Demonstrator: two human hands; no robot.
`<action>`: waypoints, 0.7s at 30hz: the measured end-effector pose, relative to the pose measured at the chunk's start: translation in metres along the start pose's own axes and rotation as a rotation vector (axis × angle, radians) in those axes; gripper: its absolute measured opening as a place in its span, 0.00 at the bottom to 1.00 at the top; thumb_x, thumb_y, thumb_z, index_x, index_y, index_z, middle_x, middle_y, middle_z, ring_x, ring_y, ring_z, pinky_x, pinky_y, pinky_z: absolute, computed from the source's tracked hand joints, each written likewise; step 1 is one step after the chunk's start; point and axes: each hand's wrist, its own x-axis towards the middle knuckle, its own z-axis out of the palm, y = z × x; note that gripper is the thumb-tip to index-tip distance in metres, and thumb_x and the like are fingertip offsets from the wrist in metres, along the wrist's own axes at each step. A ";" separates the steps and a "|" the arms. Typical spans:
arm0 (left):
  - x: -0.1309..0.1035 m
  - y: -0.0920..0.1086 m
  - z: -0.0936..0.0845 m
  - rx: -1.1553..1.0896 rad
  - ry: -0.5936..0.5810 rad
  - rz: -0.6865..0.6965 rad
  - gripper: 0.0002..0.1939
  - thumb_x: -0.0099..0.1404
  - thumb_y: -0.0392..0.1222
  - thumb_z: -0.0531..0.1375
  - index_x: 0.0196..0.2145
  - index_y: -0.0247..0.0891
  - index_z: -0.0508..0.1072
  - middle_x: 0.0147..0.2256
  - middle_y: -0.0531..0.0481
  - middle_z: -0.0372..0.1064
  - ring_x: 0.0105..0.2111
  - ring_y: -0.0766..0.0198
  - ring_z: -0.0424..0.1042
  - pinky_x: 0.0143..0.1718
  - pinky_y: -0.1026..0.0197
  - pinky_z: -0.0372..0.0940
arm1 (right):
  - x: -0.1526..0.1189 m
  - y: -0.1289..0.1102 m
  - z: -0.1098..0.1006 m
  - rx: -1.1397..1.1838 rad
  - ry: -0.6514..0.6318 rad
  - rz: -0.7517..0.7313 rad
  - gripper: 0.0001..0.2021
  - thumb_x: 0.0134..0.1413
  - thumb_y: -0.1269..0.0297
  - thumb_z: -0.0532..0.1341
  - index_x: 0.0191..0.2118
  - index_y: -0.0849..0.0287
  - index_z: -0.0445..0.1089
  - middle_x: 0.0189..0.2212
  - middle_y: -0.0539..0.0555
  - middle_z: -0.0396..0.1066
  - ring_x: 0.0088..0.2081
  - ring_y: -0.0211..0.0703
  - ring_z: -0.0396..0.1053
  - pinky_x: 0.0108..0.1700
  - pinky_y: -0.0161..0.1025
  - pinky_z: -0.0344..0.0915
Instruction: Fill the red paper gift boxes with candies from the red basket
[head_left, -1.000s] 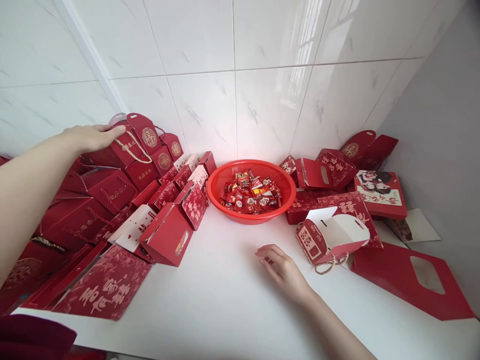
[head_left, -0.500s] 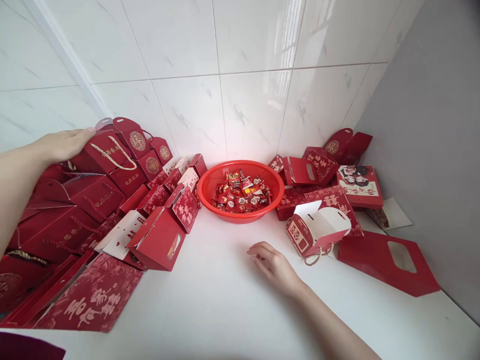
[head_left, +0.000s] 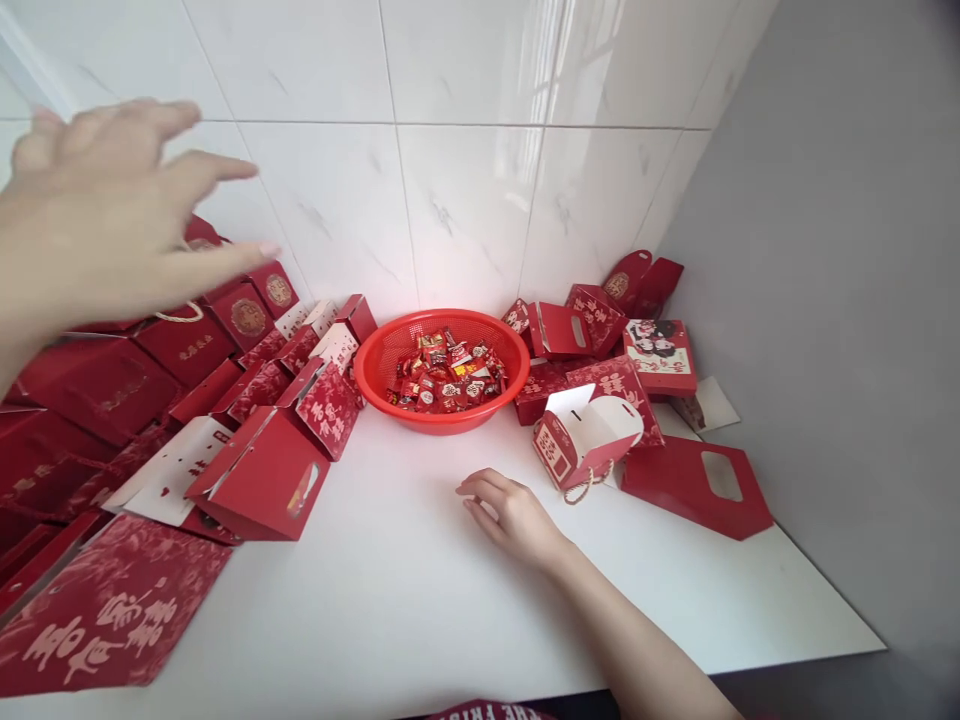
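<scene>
My left hand (head_left: 127, 200) is raised above the red gift boxes at the left, fingers spread, with nothing in it; it looks slightly blurred. My right hand (head_left: 510, 515) is over the middle of the white table, its fingers loosely bent and apart, holding nothing. Beyond it stands a red plastic basket (head_left: 442, 424) with wrapped candies (head_left: 450, 375) inside. Just right of my right hand is an open white and red box (head_left: 585, 440) with a rope handle. A red box with a small window (head_left: 277, 480) leans at the front of the left group.
Several rows of red boxes, one a patterned box (head_left: 120, 610), cover the left of the white table (head_left: 375, 620). At the right lie a box with a cartoon couple (head_left: 660, 350) and a red box with a cut-out (head_left: 697, 485). A tiled wall stands behind.
My left hand has lifted off the boxes at the back left, moved nearer the camera and spread its fingers. The view has shifted right. My right hand stays over the table.
</scene>
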 end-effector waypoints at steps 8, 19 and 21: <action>-0.067 0.165 -0.048 -0.832 0.204 0.234 0.24 0.62 0.50 0.62 0.56 0.53 0.70 0.62 0.56 0.58 0.61 0.50 0.61 0.65 0.46 0.51 | 0.000 -0.011 -0.040 -0.146 0.173 -0.075 0.12 0.64 0.68 0.54 0.51 0.54 0.68 0.49 0.57 0.71 0.49 0.45 0.70 0.52 0.44 0.67; -0.180 0.254 0.075 -1.133 -0.270 0.386 0.15 0.67 0.38 0.56 0.50 0.45 0.74 0.54 0.46 0.69 0.52 0.58 0.71 0.53 0.54 0.68 | -0.050 0.028 -0.126 -0.799 0.372 0.137 0.15 0.56 0.79 0.51 0.43 0.56 0.67 0.50 0.59 0.71 0.53 0.57 0.67 0.63 0.73 0.33; -0.181 0.249 0.074 -1.136 -0.223 0.321 0.15 0.68 0.38 0.56 0.51 0.45 0.73 0.54 0.46 0.69 0.52 0.58 0.70 0.53 0.54 0.67 | -0.045 0.021 -0.126 -0.763 0.294 0.088 0.12 0.59 0.78 0.51 0.37 0.56 0.67 0.37 0.56 0.74 0.41 0.50 0.71 0.62 0.66 0.45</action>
